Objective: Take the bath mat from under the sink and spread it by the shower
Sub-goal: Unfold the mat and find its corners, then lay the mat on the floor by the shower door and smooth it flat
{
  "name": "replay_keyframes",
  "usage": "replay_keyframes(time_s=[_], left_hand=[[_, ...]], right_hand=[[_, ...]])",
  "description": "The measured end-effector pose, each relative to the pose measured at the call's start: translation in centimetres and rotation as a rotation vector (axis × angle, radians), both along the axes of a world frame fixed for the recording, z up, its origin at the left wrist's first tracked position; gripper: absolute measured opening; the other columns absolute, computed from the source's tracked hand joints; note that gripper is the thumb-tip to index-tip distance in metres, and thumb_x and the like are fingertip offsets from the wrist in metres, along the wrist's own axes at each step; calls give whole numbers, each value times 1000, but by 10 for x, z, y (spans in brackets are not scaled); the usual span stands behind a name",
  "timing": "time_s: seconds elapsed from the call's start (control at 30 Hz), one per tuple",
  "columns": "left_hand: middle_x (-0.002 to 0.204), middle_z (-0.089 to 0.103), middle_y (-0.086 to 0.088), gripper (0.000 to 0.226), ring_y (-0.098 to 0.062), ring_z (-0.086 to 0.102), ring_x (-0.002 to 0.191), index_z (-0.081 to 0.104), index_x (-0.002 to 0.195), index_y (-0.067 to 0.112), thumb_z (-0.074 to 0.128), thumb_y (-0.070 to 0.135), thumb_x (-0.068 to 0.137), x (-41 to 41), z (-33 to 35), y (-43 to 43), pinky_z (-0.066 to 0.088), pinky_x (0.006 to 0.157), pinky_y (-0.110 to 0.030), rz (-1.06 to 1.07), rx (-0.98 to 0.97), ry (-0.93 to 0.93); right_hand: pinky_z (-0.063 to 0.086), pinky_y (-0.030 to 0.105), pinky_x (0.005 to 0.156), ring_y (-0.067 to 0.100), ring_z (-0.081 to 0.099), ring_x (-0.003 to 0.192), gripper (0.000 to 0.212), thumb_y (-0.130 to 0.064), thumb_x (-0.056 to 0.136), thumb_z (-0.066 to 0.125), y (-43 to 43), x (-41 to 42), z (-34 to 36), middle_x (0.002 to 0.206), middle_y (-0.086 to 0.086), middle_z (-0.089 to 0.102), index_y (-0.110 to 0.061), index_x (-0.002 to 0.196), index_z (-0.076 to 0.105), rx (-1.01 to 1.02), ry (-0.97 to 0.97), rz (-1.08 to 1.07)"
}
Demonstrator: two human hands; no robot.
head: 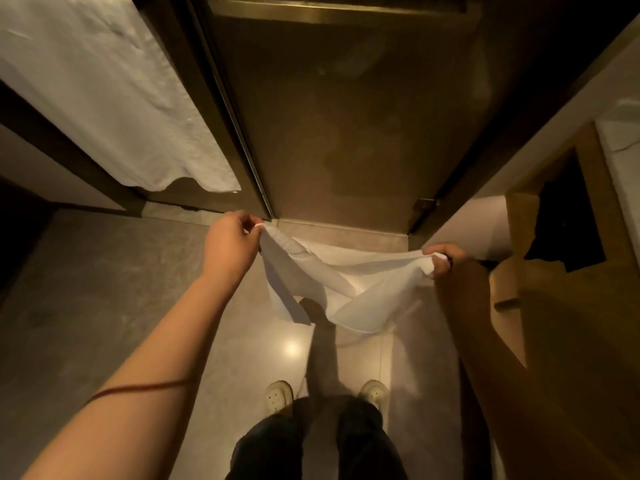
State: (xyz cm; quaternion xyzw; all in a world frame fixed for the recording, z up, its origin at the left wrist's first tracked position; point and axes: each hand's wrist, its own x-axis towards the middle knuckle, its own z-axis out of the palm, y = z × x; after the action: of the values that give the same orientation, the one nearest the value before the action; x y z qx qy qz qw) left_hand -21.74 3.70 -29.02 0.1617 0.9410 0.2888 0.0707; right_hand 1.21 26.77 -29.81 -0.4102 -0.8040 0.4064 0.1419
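While both hands pinch its upper corners, the white bath mat (pixel 332 282) hangs slack above the floor (pixel 104 289) | head view: left hand (pixel 230 242) closed on left corner, right hand (pixel 450 263) closed on right corner | mat held before the shower door (pixel 346 116) threshold, beyond the white shoes (pixel 278 396) | white towel (pixel 104 88) hangs at left.

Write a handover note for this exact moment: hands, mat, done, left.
Left hand: pinching one corner of the white bath mat.
Right hand: gripping the opposite corner.
Mat: held up, sagging between the hands, above the pale floor in front of the glass shower door.
Done: mat fetched, brought to the shower.
Left: lower it flat at the threshold, smooth it.
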Motion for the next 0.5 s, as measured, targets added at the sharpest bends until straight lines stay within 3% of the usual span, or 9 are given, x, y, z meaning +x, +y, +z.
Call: replay_keyframes(time_s=[0.1,0.17,0.23,0.37,0.5], left_hand=[[83,68,-4,10,-19,61,72,69,85,16,61,22,87,-20,-19,23,46,64,-31,12,8,27],[84,69,-4,12,-19,62,73,70,86,14,61,21,86,-35,-31,35,44,64,-30,12,10,40],[84,70,-4,12,-19,62,73,71,87,14,61,21,86,-50,-42,47,47,65,-30,-2,21,50],[84,69,-4,9,-17,62,74,70,87,18,61,20,86,-79,-74,67,52,69,-34,-32,62,101],[85,66,-4,8,-18,61,75,68,85,23,61,22,86,-104,-134,79,53,71,-37,-71,71,135]], right_hand=[[50,30,75,23,62,80,23,-14,90,49,33,-25,-19,86,-1,65,-22,103,67,32,-36,48],[41,21,82,24,64,89,20,-20,88,63,51,-42,-33,98,7,69,-14,107,67,237,-180,164],[41,25,83,27,63,92,26,-21,86,68,65,-59,-45,103,15,69,-7,108,67,316,-212,169],[47,31,81,23,59,86,21,-16,96,49,79,-87,-77,102,15,68,-9,104,67,248,-39,62],[47,33,82,25,59,89,24,-14,97,44,90,-105,-138,103,15,67,-10,102,67,271,10,21]])
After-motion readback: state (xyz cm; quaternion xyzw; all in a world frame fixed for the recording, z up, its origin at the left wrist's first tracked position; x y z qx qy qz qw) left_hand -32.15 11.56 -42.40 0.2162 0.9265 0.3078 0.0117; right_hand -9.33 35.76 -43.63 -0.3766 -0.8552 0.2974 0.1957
